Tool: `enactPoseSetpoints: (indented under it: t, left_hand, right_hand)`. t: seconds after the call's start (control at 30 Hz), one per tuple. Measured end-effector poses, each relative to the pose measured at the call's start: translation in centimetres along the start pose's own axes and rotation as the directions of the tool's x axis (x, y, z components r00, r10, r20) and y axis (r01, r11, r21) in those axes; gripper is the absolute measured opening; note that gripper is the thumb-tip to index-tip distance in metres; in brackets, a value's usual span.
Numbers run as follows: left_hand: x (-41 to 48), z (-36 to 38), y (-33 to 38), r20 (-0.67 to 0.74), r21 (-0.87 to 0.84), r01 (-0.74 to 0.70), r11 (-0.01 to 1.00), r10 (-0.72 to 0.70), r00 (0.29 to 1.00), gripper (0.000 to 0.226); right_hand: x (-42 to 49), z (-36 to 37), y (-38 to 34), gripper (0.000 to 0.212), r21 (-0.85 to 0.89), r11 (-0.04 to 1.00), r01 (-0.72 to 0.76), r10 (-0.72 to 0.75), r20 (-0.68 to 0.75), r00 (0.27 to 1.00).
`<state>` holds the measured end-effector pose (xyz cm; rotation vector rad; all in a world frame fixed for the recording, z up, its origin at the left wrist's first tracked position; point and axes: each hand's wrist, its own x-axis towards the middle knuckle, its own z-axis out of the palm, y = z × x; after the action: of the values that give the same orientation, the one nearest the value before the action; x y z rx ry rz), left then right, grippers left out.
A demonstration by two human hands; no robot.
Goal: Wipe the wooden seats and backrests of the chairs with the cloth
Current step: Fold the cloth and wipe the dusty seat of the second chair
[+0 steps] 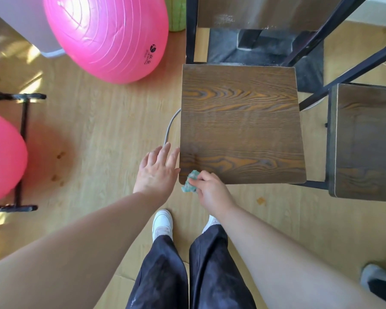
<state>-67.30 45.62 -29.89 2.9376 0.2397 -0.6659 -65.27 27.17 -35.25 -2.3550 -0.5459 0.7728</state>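
Cloth [190,181], small, teal, bunched up, sits at the near-left corner of the wooden seat [241,123], half on the wood and half hanging past the edge. Right hand [210,190] pinches it, fingers curled round the wad, thumb side toward the seat; looks like the wipe starts or ends at this corner, probably so strokes can run across the grain toward the far side. Left hand [157,169] is spread, fingers straight and slightly apart, holding nothing; fingertips are just beside the seat's left edge, cannot tell if they touch it, likely there to steady the chair. Backrest [254,14] of the same chair stands at the far end, whitish smears along its lower edge, so it probably needs wiping too. Second chair seat [366,141] just to the right, black frame bars between the two. Person stands at the seat's front edge, white shoes and dark trousers below. Two pink exercise balls [107,34] on the left, one in a black rack. Light wood floor [98,130] throughout.
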Motion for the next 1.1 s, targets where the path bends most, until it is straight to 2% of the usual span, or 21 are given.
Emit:
enactPoseSetpoints:
  t: [0.07, 0.13, 0.23, 0.3, 0.37, 0.43, 0.5, 0.57, 0.67, 0.77, 0.9, 0.97, 1.03, 1.1]
  left_hand:
    - [0.0, -0.2, -0.2, -0.003, -0.006, 0.0, 1.0, 0.0, 1.0, 0.059]
    - [0.2, -0.4, -0.4, -0.015, -0.014, 0.004, 1.0, -0.004, 1.0, 0.06]
    - [1.0, -0.6, -0.7, -0.035, -0.027, 0.002, 1.0, -0.003, 0.999, 0.059]
    - [1.7, -0.7, -0.9, -0.047, -0.036, 0.003, 0.999, -0.005, 0.999, 0.057]
    - [2.2, -0.6, -1.1, -0.056, -0.043, 0.012, 0.999, -0.015, 0.998, 0.056]
    - [2.6, -0.5, -1.3, -0.051, -0.056, 0.028, 0.998, -0.031, 0.998, 0.056]
    - [2.7, -0.4, -1.3, -0.048, -0.074, 0.041, 0.996, -0.044, 0.998, 0.057]
    - [2.6, -0.4, -1.3, -0.049, -0.078, 0.044, 0.996, -0.048, 0.998, 0.057]
    - [2.1, -0.4, -1.6, -0.052, -0.075, 0.039, 0.996, -0.043, 0.998, 0.059]
    - [1.7, -0.7, -1.8, -0.051, -0.074, 0.034, 0.997, -0.038, 0.998, 0.059]
    - [1.9, -1.4, -1.8, -0.04, -0.052, 0.034, 0.998, -0.037, 0.999, 0.059]
    - [2.2, -2.0, -1.4, -0.045, -0.05, 0.03, 0.998, -0.033, 0.998, 0.059]
    - [2.7, -2.6, -0.6, -0.038, -0.052, 0.027, 0.998, -0.029, 0.999, 0.059]
    - [3.5, -3.3, 0.6, -0.016, -0.065, 0.022, 0.998, -0.023, 1.0, 0.058]
  right_hand:
    - [-0.5, 0.2, -0.5, 0.023, 0.01, 1.0, -0.017, 0.017, 0.019, 1.0]
    - [-0.6, -0.6, -1.0, 0.026, 0.014, 0.999, 0.03, -0.03, 0.007, 1.0]
    - [1.5, -3.4, -0.5, 0.035, -0.009, 0.999, 0.046, -0.047, -0.138, 0.989]
    - [4.0, -5.6, 0.3, 0.033, -0.028, 0.999, -0.023, 0.015, -0.261, 0.965]
    - [6.6, -7.6, 0.9, 0.029, 0.013, 0.989, -0.147, 0.145, -0.283, 0.948]
    - [8.6, -7.9, 1.4, 0.025, 0.018, 0.975, -0.222, 0.22, -0.251, 0.943]
    - [9.5, -6.7, 1.1, 0.024, -0.05, 0.977, -0.207, 0.194, -0.197, 0.961]
    - [9.0, -4.9, 0.2, 0.022, -0.095, 0.983, -0.159, 0.144, -0.144, 0.979]
    - [6.6, -2.0, -0.6, 0.032, -0.186, 0.981, -0.055, 0.04, -0.079, 0.996]
    - [3.7, -0.3, -0.9, 0.028, -0.209, 0.976, 0.062, -0.061, 0.012, 0.998]
    - [1.0, 0.6, -0.7, 0.026, -0.21, 0.961, 0.18, -0.14, 0.193, 0.971]
    - [-0.1, -0.1, -0.6, 0.031, -0.139, 0.974, 0.181, -0.14, 0.26, 0.955]
    - [-0.8, -1.7, -0.9, 0.035, -0.071, 0.992, 0.103, -0.086, 0.213, 0.973]
    - [-0.6, -4.2, -1.2, 0.034, 0.061, 0.998, -0.035, 0.032, 0.061, 0.998]
